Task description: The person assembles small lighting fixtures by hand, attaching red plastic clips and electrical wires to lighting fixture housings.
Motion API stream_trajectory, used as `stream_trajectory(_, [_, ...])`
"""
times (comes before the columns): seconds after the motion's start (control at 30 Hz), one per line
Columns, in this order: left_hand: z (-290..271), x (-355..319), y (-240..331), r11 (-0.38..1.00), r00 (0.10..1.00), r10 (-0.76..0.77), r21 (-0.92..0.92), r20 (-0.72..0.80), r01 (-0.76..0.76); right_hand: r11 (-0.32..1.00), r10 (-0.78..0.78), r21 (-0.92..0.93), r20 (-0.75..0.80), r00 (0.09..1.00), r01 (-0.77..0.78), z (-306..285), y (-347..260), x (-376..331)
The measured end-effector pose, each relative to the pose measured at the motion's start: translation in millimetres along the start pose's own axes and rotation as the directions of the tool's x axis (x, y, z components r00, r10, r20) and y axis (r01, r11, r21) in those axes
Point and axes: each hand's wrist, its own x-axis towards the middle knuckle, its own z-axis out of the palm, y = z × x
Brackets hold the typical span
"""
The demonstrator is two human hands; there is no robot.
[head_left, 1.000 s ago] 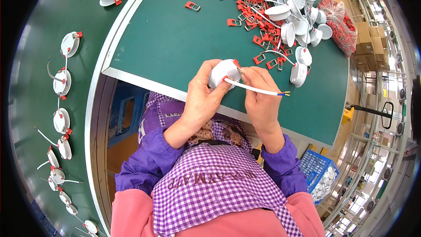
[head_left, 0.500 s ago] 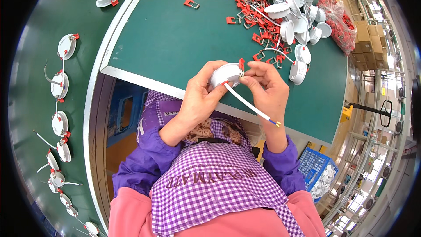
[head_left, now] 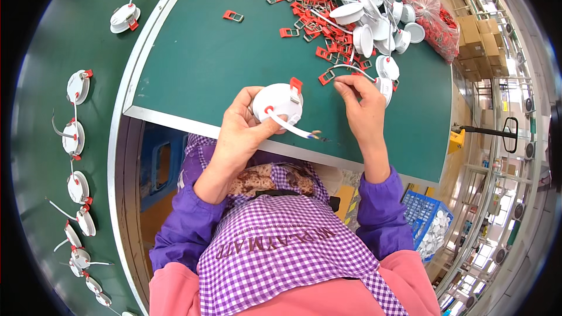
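Observation:
My left hand [head_left: 239, 134] grips a round white downlight [head_left: 281, 98] by its lower left side, with its back turned up. A red-and-metal spring clip [head_left: 296, 86] stands on the light's upper right edge. From a red grommet runs a short white cable [head_left: 291, 128] with bare wire ends, passing over my left thumb. My right hand [head_left: 366, 111] has moved out to the near edge of a heap of loose red clips [head_left: 319, 14]. Its thumb and forefinger come together beside a loose red clip [head_left: 326, 77]; whatever lies between the fingertips is hidden.
White downlights [head_left: 363, 38] lie heaped at the back right of the green table [head_left: 193, 64], next to a clear bag of red parts [head_left: 433, 23]. Left of a metal edge [head_left: 130, 76], several clipped lights [head_left: 78, 137] line another green surface. A blue crate [head_left: 418, 213] stands low at right.
My right hand has left the downlight and reached away to the loose clips. My left hand has tilted the downlight, showing more of its back. The whole view has shifted slightly.

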Motion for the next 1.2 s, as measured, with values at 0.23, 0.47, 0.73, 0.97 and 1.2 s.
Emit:
stream_trajectory(0.23, [3.0,2.1,11.6,0.999,0.998,-0.008,-0.035,-0.061,0.006,0.792,-0.402,-0.41,0.207,0.892,0.452,7.0,23.5,26.4])
stream_trajectory(0.47, [-3.9,2.6,22.2,0.978,0.989,-0.01,-0.208,-0.149,-0.021,0.752,-0.438,-0.425,0.247,0.864,0.503,15.5,17.5,24.3])
stream_trajectory(0.73, [16.4,5.1,4.3,0.956,0.991,-0.024,-0.292,-0.133,-0.016,0.561,0.266,0.805,0.046,0.963,-0.194,64.3,-41.2,-6.9])
stream_trajectory(0.97, [15.6,8.0,-5.6,0.976,0.98,-0.088,-0.212,-0.179,0.049,0.619,0.232,0.784,-0.113,0.966,-0.057,70.0,-43.0,9.2])
stream_trajectory(1.2, [1.5,16.8,9.6,0.95,0.976,-0.219,-0.226,0.004,0.214,0.715,0.088,0.698,-0.043,0.995,-0.033,55.8,-37.3,23.0])
